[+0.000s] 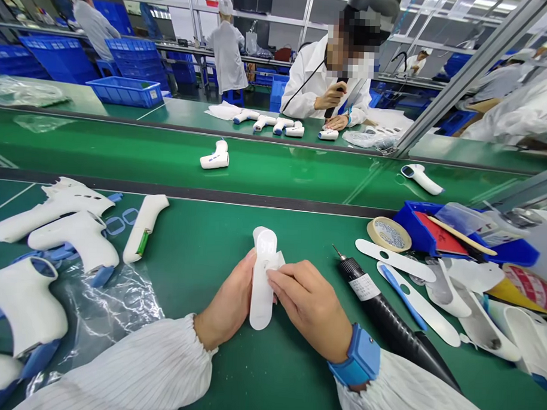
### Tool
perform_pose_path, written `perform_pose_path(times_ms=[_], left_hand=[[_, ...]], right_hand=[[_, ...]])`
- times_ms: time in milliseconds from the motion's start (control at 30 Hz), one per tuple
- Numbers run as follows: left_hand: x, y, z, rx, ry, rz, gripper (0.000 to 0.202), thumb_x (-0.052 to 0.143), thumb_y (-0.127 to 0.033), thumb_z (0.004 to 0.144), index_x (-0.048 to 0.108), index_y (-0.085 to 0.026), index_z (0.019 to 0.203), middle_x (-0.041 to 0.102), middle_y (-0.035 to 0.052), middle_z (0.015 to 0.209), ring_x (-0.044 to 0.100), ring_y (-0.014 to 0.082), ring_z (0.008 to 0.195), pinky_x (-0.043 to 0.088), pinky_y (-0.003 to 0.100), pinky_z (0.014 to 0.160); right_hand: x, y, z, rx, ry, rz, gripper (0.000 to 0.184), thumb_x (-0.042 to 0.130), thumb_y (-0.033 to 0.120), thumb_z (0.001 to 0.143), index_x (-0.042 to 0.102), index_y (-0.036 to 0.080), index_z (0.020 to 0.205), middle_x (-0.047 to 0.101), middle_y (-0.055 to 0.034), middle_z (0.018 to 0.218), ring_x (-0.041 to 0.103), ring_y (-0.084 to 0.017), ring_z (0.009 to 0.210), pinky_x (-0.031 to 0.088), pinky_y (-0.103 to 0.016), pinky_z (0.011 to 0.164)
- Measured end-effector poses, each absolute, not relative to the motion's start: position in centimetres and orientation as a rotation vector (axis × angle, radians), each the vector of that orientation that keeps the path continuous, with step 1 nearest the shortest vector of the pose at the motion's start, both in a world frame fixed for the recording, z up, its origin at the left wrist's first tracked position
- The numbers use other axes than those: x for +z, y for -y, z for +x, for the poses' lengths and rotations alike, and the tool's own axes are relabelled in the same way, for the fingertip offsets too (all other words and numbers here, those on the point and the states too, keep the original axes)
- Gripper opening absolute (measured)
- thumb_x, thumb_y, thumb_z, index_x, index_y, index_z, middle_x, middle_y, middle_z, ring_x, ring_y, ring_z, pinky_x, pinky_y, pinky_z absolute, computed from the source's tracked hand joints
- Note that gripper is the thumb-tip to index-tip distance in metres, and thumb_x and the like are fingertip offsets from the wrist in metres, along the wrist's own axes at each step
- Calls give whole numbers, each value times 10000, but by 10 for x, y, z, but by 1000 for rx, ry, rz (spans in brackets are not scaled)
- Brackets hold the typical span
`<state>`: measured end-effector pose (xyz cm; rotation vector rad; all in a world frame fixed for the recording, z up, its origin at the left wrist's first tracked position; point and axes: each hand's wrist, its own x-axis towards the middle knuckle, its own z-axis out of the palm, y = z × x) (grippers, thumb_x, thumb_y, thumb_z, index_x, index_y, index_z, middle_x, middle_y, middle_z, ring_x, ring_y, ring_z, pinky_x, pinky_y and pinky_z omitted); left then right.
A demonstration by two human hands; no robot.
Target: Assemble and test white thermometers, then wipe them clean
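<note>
White casing (261,309) is sitting upright b/w both hands, ctr of the near bench (289,379). Faint marks (266,246) are showing nr its far end, too washed out to read; its back is facing away, can't see it.

L hand (227,302) is curling round the casing's left edge, mostly closed on it; fingers behind are hidden. R hand (308,302) is bending in from the right, fingers drawn tog., tips touching the casing's front at a small white scrap (279,260). Fingers are covering part of the scrap; can't tell if it's being pinched or just pressed. Blue wristband (356,357) is circling the R wrist.

On the left, white gun-shaped shells (77,237) are lying nr a clear plastic bag (113,298); nearest shells are running off the left edge. On the right, a black tool w/ thin tip (381,310) is lying just beside the R hand, its near end partly hidden by the sleeve. Tape roll (389,234) is resting beside a blue bin (403,218); bin contents are overlapping, hard to sort out.

Farther off, a co-worker (300,83) is holding a dark object, unclear what, above more white devices (265,122).
</note>
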<state>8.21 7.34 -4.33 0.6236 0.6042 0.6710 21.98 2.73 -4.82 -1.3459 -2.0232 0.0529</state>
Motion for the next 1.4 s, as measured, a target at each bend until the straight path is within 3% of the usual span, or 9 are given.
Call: perform_pose_path(times_ms=[200, 367, 533, 833, 1133, 1400], left_hand=[[-42, -72, 84, 656, -572, 634, 384, 347, -476, 876, 570, -169, 817, 539, 7, 686, 479, 141, 649, 368, 282, 645], [-45, -69, 85, 701, -585, 639, 343, 433, -473, 847, 550, -183, 986, 513, -23, 665, 465, 133, 624, 351, 286, 659], [-48, -68, 85, 718, -580, 657, 321, 424, -460, 856, 518, -190, 1000, 511, -22, 728, 463, 132, 663, 362, 288, 677], [-43, -69, 85, 700, -605, 713, 308, 399, -476, 859, 521, -195, 889, 465, -24, 690, 419, 121, 621, 350, 272, 638], [-42, -70, 84, 650, -678, 757, 388, 392, -543, 825, 506, -182, 739, 486, -13, 625, 433, 123, 580, 380, 270, 596], [-40, -71, 85, 611, -693, 705, 437, 369, -559, 823, 544, -167, 737, 501, 4, 620, 448, 120, 573, 407, 262, 593]], right_hand=[[-50, -28, 217, 91, 1978, -1334, 192, 478, 116, 854, 635, 189, 938, 629, -65, 801, 511, -168, 704, 461, -307, 608], [-53, -26, 213, 275, 1808, -1360, 168, 487, 154, 855, 644, 205, 880, 618, -47, 767, 523, -162, 710, 470, -317, 643], [-54, -25, 210, 452, 1683, -1371, 156, 507, 155, 847, 652, 212, 852, 610, -38, 757, 537, -162, 718, 466, -311, 653], [-56, -27, 208, 734, 1414, -1336, 131, 548, 209, 826, 675, 230, 801, 618, -49, 792, 572, -184, 764, 472, -326, 679], [-51, -34, 211, 1463, 802, -1135, 176, 646, 363, 740, 638, 190, 767, 563, 9, 612, 521, -124, 529, 409, -278, 535], [-48, -35, 215, 1574, 642, -991, 220, 650, 385, 732, 620, 181, 810, 556, 18, 579, 513, -124, 511, 384, -275, 531]])
